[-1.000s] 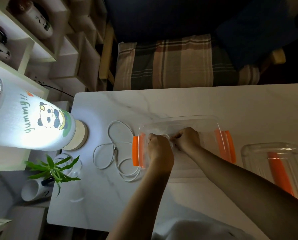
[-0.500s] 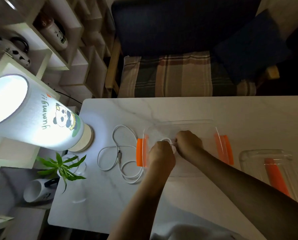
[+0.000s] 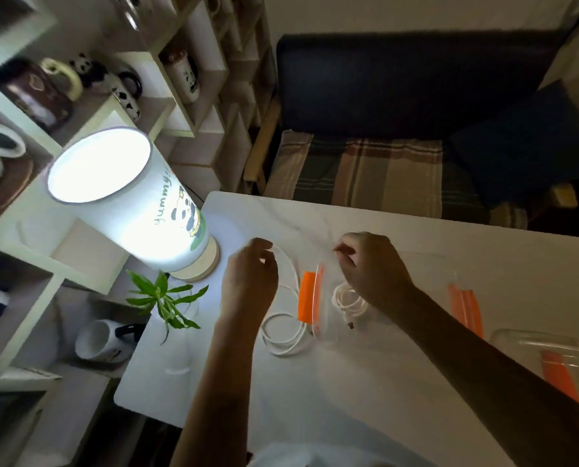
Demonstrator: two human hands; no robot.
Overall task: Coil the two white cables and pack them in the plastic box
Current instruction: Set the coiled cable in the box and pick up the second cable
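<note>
White coiled cable [image 3: 348, 299] lies inside plastic box [image 3: 318, 298].

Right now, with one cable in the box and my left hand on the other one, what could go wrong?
1. The coiled cable lies loose in the plastic box, seemingly untied, and may spring open.
2. The loose cable loops beside the box's orange latch; pulled by the left hand, it might snag there.
3. The lamp and small plant stand close by; a swinging cable could catch them.

The lamp [image 3: 129, 210] carries the only readable text: the handwritten word "yummy!!" in dark green runs along its white shade, just above a cartoon panda [image 3: 187, 219] printed near the lamp's wooden base.
</note>
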